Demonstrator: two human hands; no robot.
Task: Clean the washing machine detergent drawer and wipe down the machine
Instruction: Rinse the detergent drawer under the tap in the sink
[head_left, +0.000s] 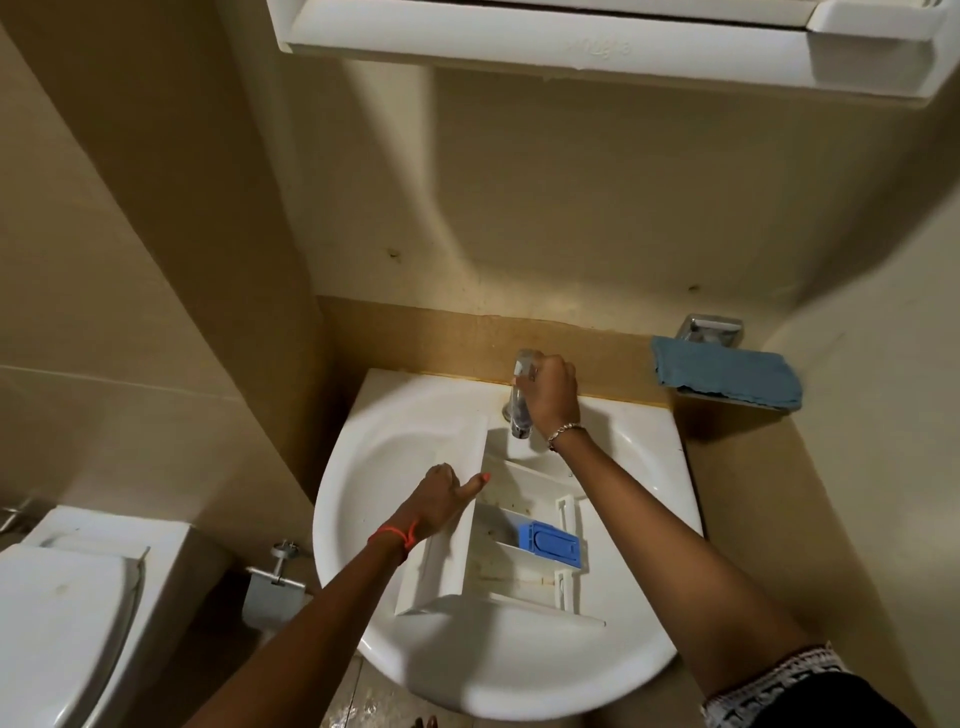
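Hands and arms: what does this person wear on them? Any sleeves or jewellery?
No gloves, no long sleeves. The left hand has an orange-red thread bracelet tied at the wrist and an orange-painted thumbnail. The right hand wears a silvery beaded bracelet. Black-and-white patterned fabric edges the right upper arm.

One head-worn wide-angle view looks steeply down from close above the sink, facing the wall behind it
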